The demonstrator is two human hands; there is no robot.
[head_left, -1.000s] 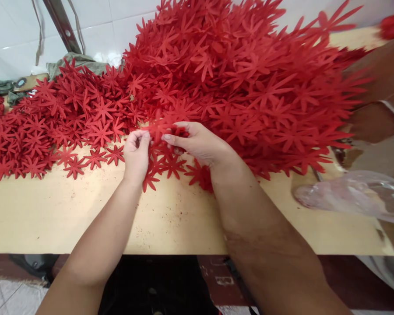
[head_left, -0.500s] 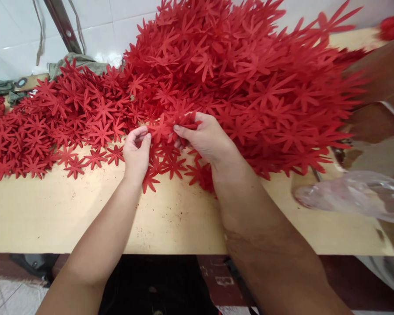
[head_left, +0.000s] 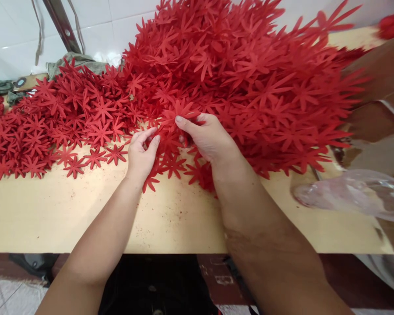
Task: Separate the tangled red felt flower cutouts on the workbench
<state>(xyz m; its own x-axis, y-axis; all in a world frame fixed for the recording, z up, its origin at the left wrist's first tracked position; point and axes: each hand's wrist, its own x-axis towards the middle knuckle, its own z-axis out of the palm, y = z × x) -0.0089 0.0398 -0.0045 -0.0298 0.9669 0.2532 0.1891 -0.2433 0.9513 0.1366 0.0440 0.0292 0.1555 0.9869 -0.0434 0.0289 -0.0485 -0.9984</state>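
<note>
My right hand (head_left: 207,138), just right of the frame's centre, pinches a small bunch of flat red star-shaped flower cutouts (head_left: 180,114) between thumb and fingers, at the near edge of the big heap of red flower cutouts (head_left: 243,74) that fills the upper middle and right. My left hand (head_left: 141,153), just left of centre, lies beside it with fingers loosely curled and thumb apart, fingertips touching the cutouts at the edge of the bunch; I cannot tell whether it grips one. Both hands rest over the pale wooden tabletop (head_left: 85,214). A flatter spread of the same cutouts (head_left: 49,131) covers the left. A crumpled clear plastic bag (head_left: 351,194) lies at the right edge.
</note>
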